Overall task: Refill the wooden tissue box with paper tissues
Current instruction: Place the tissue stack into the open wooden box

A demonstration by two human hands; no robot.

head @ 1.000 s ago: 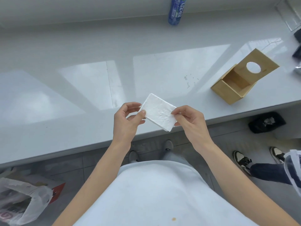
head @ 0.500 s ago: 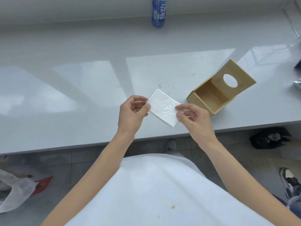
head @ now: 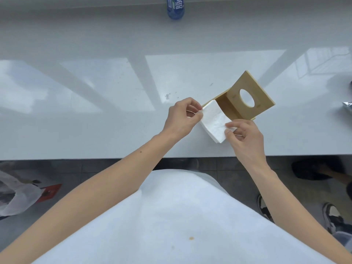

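While both hands pinch it from opposite sides, the stack of paper tissues (head: 214, 122) is held above the near part of the white counter (head: 95, 121), its far end overlapping the open wooden tissue box (head: 242, 101). It is a folded white wad, thick at the near corner where the layered edges show, with a faintly embossed surface. The left hand (head: 182, 119) clamps the stack's left edge between thumb and fingertips; the right hand (head: 245, 136) grips the near right corner the same way, thumb on top. The box is light plywood, and its lid panel, with an oval hole cut through it, stands tilted up and back. Whether the tissues already reach inside the box or only pass in front of its rim cannot be told, since the stack covers the opening.

Farther out, a blue bottle (head: 175, 7) stands at the back of the counter, its label carrying white Chinese characters that are cut off by the frame edge. A crinkled silver wrapper (head: 347, 108) lies at the right edge. Below the counter, a plastic bag (head: 17, 195) sits on the floor at left, and another person's sneakers (head: 266, 208) show at right.
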